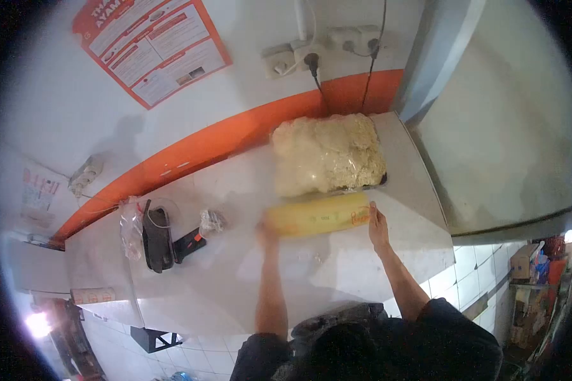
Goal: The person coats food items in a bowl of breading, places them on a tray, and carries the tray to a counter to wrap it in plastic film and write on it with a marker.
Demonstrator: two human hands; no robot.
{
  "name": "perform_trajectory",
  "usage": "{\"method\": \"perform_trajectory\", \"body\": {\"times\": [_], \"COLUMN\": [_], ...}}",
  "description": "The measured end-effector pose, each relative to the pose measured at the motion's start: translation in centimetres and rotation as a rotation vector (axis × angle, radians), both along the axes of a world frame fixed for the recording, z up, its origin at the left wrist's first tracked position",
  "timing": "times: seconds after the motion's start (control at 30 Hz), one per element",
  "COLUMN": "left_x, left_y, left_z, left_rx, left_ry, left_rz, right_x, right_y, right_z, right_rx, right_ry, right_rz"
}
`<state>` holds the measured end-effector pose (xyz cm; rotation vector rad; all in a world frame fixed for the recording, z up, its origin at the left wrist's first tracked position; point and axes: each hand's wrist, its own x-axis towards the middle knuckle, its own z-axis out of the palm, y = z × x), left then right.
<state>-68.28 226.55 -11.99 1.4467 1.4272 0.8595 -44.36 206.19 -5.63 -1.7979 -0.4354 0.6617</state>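
We had both hands at the yellow pack (318, 214), which lay crosswise between them over the white table (235, 279). Our right hand (378, 227) was clamped on its right end, thumb uppermost; our left hand (268, 230) met the left end, but blur kept us from telling how far its fingers were closed.

Behind the pack, the big clear bag of pale, crumbly pieces (329, 155) sat very near; we could not tell whether the 2 touched. White surface ran from our right hand to the table's right edge, and from the pack toward the front edge by our body. To the left, we had room as far as the crumpled clear plastic (211, 222) and 2 black items, a rounded one (157, 240) and a smaller one with an orange mark (189, 245).

On the pack we saw red lettering near our right hand, seemingly starting with "P", and small dark print too faint to read. On the orange-bordered poster (156, 54), we made out "AYAM" under a partly cut-off line.
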Motion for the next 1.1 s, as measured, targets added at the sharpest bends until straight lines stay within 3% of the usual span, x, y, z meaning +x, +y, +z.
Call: {"method": "perform_trajectory", "body": {"times": [0.37, 0.43, 0.5, 0.57, 0.63, 0.73, 0.83, 0.97, 1.03, 1.1], "left_x": [-4.4, -4.8, -6.5, -7.6, -7.9, -10.7, -14.0, -15.3, -15.2, -14.4], "left_y": [-8.3, -10.2, -12.1, -14.4, -17.5, -21.2, -24.5, -27.2, -25.2, -23.5], "left_z": [-1.7, -2.4, -2.4, 0.5, 6.8, 6.2, 4.3, 7.0, 9.7, 10.1], "left_rx": [0.048, 0.059, 0.023, -0.016, -0.308, -0.309, -0.199, -0.324, -0.556, -0.423], "left_ry": [0.155, -0.132, -0.076, -0.016, -0.022, -0.169, -0.050, -0.075, -0.164, -0.237], "left_rz": [-0.091, -0.041, -0.043, -0.043, 0.005, -0.048, -0.039, 0.022, -0.123, -0.141], "right_x": [-2.3, -3.3, -3.7, -4.7, -5.9, -7.1, -7.4, -8.9, -7.5, -4.5], "right_y": [-8.6, -10.1, -12.1, -14.0, -15.8, -18.9, -21.1, -21.5, -20.4, -20.2], "right_z": [0.6, 1.1, 0.8, 1.0, 2.0, 1.5, 2.4, 3.8, 3.8, 4.1], "right_rx": [-0.108, -0.102, -0.125, -0.151, -0.125, -0.163, -0.249, -0.091, -0.009, -0.109], "right_ry": [0.066, 0.041, 0.058, 0.079, 0.183, 0.133, 0.244, 0.213, 0.271, 0.393], "right_rz": [0.039, 0.017, 0.054, 0.095, 0.132, 0.180, 0.195, 0.124, 0.058, 0.039]}}
